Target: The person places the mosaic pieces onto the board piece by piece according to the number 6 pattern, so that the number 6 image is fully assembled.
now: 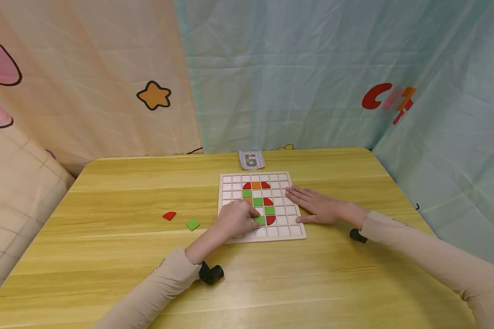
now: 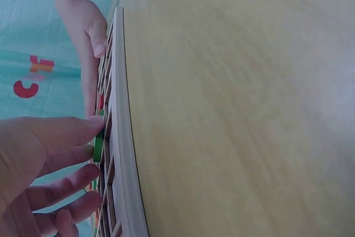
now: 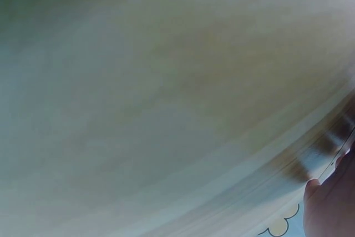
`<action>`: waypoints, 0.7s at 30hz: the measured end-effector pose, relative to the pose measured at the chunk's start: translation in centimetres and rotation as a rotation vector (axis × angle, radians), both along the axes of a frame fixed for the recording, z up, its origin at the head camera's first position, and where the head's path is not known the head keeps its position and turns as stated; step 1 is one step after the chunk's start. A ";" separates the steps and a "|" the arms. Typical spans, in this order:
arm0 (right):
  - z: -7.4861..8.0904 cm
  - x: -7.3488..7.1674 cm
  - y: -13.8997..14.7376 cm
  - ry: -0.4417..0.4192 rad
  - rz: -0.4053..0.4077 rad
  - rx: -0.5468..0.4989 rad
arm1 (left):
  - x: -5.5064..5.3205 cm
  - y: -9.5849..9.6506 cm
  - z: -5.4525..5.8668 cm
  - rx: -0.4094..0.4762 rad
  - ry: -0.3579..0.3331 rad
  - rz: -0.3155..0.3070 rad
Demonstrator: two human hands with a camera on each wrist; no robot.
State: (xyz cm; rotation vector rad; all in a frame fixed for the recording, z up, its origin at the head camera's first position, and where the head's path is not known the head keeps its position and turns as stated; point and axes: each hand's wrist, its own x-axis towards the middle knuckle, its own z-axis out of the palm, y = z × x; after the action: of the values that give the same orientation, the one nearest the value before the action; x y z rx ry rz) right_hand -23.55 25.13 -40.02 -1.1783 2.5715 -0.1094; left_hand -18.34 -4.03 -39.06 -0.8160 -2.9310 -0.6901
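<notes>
A white square grid board (image 1: 295,230) with a pale wooden rim lies on the table. On it, red quarter-circle tiles, orange squares and green squares form a curved figure, partly covered by my left hand (image 1: 237,218). That hand pinches a green square tile (image 2: 98,147) between thumb and finger, low in the figure, beside a red quarter-circle (image 1: 270,220). In the left wrist view the tile stands a little tilted at the grid. My right hand (image 1: 319,205) lies with straight fingers along the board's right edge; only part of it shows in the right wrist view.
Left of the board lie a loose red quarter-circle tile (image 1: 169,215) and a loose green square tile (image 1: 192,224). Behind it is a small printed pattern sheet (image 1: 251,160). Black wrist devices (image 1: 211,273) hang under both sleeves. Curtains (image 1: 313,91) rise beyond the table.
</notes>
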 end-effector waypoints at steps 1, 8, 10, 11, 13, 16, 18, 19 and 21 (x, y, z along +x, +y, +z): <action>0.0 0.0 0.0 0.001 0.001 -0.002 | 0.0 0.0 0.0 0.000 -0.002 0.001; 0.0 0.0 0.0 -0.002 0.000 0.000 | 0.2 0.1 0.1 0.001 -0.006 -0.003; 0.0 0.0 0.0 -0.002 -0.001 0.004 | 0.2 0.1 0.1 -0.001 -0.001 -0.004; 0.0 0.0 0.0 -0.003 -0.002 0.006 | 0.2 0.1 0.0 -0.003 0.002 -0.004; 0.0 0.0 0.0 -0.003 -0.002 0.006 | 0.2 0.1 0.0 -0.007 0.008 -0.003; 0.0 0.0 0.0 -0.001 -0.001 0.007 | 0.2 0.1 -0.1 -0.008 0.014 -0.001; 0.0 0.0 0.0 -0.001 0.000 0.005 | 0.2 0.1 -0.1 -0.005 0.015 0.005; 0.0 0.0 0.0 0.000 0.000 0.004 | 0.3 0.0 0.0 -0.003 0.016 0.006; 0.0 0.0 0.0 -0.002 -0.002 0.003 | 0.3 -0.1 0.0 -0.001 0.012 0.017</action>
State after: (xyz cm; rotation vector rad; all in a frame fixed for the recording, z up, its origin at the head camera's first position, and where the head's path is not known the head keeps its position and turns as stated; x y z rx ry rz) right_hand -23.53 25.14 -40.04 -1.1745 2.5700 -0.1074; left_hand -18.03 -4.12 -39.04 -0.7910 -2.9246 -0.6806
